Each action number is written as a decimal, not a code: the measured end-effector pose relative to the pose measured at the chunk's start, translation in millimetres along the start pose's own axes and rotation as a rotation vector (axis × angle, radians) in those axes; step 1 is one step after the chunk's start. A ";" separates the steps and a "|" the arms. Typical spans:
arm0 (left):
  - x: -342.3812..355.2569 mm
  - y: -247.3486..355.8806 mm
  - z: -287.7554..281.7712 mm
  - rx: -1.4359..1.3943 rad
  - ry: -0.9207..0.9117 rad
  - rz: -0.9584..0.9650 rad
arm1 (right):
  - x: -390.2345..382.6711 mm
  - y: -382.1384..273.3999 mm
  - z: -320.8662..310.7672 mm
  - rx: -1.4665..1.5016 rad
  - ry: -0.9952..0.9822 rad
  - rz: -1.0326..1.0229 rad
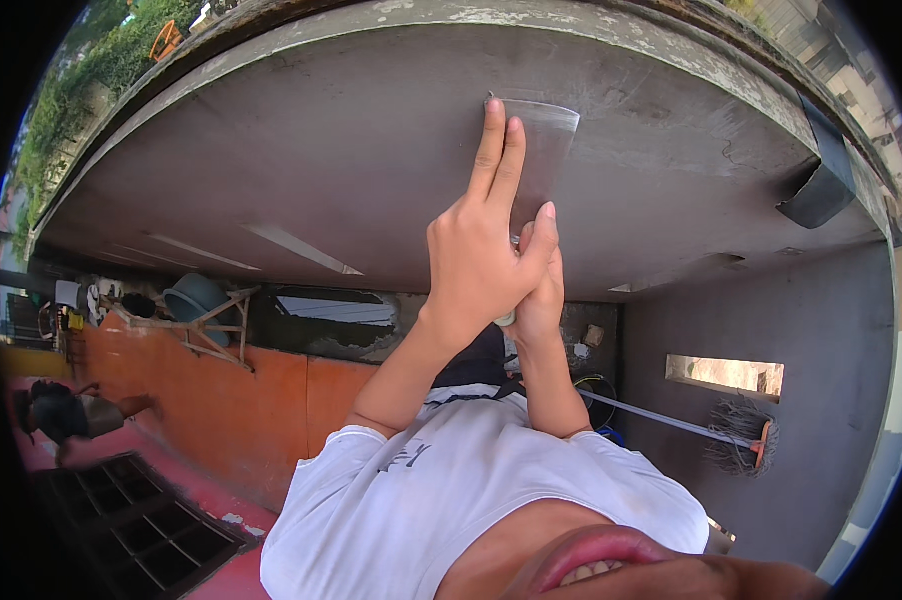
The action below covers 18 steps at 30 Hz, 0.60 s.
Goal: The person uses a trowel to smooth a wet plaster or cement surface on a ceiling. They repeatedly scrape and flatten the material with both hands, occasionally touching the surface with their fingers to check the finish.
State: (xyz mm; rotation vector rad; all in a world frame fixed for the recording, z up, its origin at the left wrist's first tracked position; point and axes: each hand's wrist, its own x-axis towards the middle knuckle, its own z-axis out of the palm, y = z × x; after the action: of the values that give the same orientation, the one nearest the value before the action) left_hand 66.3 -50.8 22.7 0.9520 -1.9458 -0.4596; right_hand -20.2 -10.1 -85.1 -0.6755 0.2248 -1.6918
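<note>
A putty knife (548,160) with a wide, flat metal blade lies against a smooth grey wall (321,150). My right hand (541,300) is wrapped round its handle, partly hidden behind my left hand. My left hand (476,235) overlaps it, index and middle fingers stretched along the blade's left side and pressing on it, the thumb across near the handle. Its other fingers are folded and mostly out of sight. The handle's pale end (506,320) shows below my hands. A small dark bit sits at the blade's upper left corner, and lighter scuff marks lie to its right.
A dark flap (821,180) hangs from the wall's top edge at right. At right, a mop (741,435) leans by a slot in the side wall. A blue-grey tub (196,298) rests on a wooden stand (216,330) at left. Another person (66,408) is at far left.
</note>
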 end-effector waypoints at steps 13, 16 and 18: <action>-10.0 -8.0 8.7 -0.019 -0.031 0.030 | -6.1 -4.0 24.7 -0.191 0.291 -0.012; -13.7 -12.6 19.0 -0.026 0.005 0.058 | -8.1 -5.9 31.5 -0.196 0.358 -0.011; -8.1 -10.4 19.3 -0.034 0.041 0.074 | -2.9 -10.3 14.8 -0.215 0.224 -0.034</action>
State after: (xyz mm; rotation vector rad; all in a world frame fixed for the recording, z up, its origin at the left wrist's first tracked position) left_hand 56.9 -52.2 1.3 0.8582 -1.9238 -0.4255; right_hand -20.4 -1.7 -68.9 -0.6499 0.5626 -1.7921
